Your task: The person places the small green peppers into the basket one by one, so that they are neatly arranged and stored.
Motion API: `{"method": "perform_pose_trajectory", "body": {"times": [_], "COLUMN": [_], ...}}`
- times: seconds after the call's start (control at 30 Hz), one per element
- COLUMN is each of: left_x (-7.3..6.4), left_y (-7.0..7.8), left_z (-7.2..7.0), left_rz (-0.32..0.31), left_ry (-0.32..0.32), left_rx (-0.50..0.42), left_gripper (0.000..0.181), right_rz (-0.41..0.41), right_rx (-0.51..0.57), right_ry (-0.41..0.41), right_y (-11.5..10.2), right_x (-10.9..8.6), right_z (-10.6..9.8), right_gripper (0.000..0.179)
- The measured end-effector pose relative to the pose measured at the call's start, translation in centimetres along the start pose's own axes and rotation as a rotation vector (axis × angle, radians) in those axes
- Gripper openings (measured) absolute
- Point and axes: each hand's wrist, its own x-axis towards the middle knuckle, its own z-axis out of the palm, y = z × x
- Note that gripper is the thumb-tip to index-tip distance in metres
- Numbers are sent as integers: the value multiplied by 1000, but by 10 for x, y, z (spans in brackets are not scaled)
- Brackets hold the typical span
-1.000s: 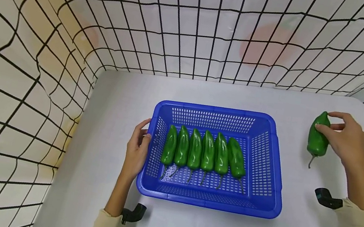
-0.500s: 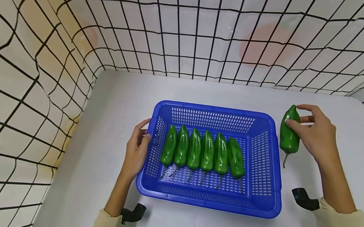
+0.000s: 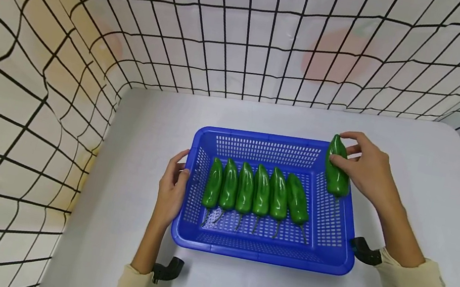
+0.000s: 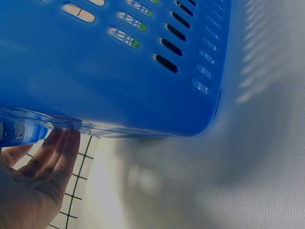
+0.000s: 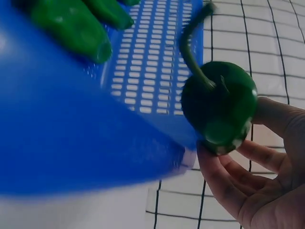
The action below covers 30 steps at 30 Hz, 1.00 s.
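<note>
A blue perforated plastic basket [image 3: 258, 257] stands on the white surface, with several glossy green peppers [image 3: 246, 190] lying in a row inside, stems toward the person. My left hand [image 3: 171, 189] grips the basket's left rim; the left wrist view shows its fingers [image 4: 66, 157] under the rim. My right hand [image 3: 369, 168] pinches another green pepper [image 3: 337, 175] between thumb and fingers, over the basket's right wall. In the right wrist view that pepper [image 5: 221, 107] shows its stem end and curved stem toward the camera, beside the blue rim.
Black wire grid panels [image 3: 271, 43] rise at the back, left and right of the white tabletop [image 3: 145, 123]. A black wrist camera [image 3: 365, 252] sits at the right sleeve, close by the basket's right edge, and another [image 3: 168, 269] at the left sleeve.
The right hand has carried its pepper leftward from the right side of the table to over the basket's right wall. The left hand, the basket and the row of peppers have stayed put.
</note>
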Motion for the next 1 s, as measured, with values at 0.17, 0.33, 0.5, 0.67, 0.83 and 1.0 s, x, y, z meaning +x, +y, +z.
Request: {"method": "perform_pose_trajectory", "body": {"times": [0.17,0.33,0.5,0.67,0.83,1.0], "left_x": [-2,-7,-8,-4,0,0], "left_y": [11,37,41,18,-1,1], "left_z": [0,-2,-2,-1,-1,0], "left_rz": [-5,3,11,13,25,31], "left_ry": [6,-4,-2,-1,-1,-1], "left_rx": [8,6,5,3,12,13], "left_gripper": [47,46,46,46,46,46], "right_rz": [-36,-74,-98,-106,-111,-124], "right_rx": [-13,-29,-60,-124,-220,-293], "right_ry": [-56,-136,-204,-253,-278,-283], "right_y": [-7,-9,-13,-13,-11,-11], "right_x": [-1,-1,0,3,3,2], "right_z": [11,20,30,42,54,62], "right_gripper": [57,57,55,52,51,49]}}
